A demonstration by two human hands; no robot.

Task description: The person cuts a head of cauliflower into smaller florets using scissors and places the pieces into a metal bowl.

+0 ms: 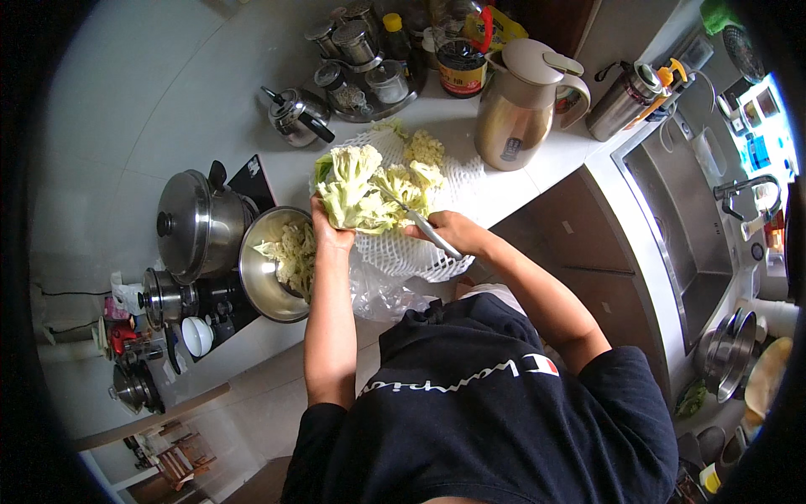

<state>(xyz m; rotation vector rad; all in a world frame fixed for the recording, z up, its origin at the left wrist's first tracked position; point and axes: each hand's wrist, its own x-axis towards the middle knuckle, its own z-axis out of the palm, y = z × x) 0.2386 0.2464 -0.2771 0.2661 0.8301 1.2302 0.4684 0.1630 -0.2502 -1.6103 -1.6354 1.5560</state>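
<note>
My left hand point(332, 225) grips a large piece of cauliflower point(356, 189) by its underside, with thick pale stems and a bit of green leaf showing. In my right hand point(456, 232) is a knife point(434, 236) with a grey handle, its narrow blade pointing up and left against the cauliflower. More cauliflower florets point(425, 148) lie just beyond, on a white foam net point(384, 252) spread over the counter. Left of my left forearm, a stainless steel bowl point(255, 286) holds cut florets point(295, 258), partly hidden by the arm. A clear plastic bag point(384, 293) hangs at the counter's front edge.
A vacuum jug point(513, 120), a steel kettle point(296, 116) and a spice rack point(371, 113) stand behind the net. A lidded pot point(198, 227) is on the left by the cooktop point(220, 309). To the right is a steel sink point(683, 233).
</note>
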